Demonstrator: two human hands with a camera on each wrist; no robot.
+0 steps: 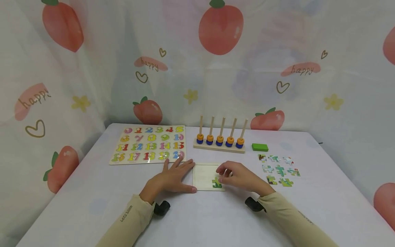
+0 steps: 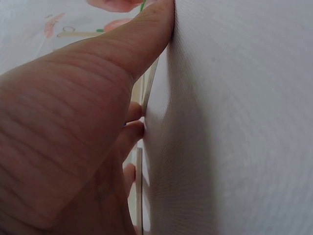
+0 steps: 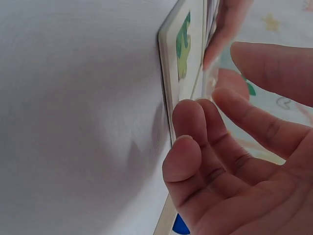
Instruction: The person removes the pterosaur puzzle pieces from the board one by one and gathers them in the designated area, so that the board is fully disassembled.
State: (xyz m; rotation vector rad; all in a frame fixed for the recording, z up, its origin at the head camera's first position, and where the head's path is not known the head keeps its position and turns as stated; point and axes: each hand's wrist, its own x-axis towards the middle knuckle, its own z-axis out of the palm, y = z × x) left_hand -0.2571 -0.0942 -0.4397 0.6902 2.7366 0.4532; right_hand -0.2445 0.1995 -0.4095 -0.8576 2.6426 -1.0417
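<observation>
A shallow pale wooden puzzle tray lies in the middle of the head view. One green puzzle piece sits in its near right corner and shows again in the right wrist view. My left hand rests at the tray's left side with fingers spread, its thumb by the near left corner. Over the tray's right edge is my right hand, fingers loosely bent. In the right wrist view its thumb and fingers are apart and hold nothing. The left wrist view mostly shows the left thumb and palm.
Several loose puzzle pieces lie to the right, below a green block. Behind the tray stands a peg rack with orange and blue beads. A number board lies at the back left, close to the left fingertips.
</observation>
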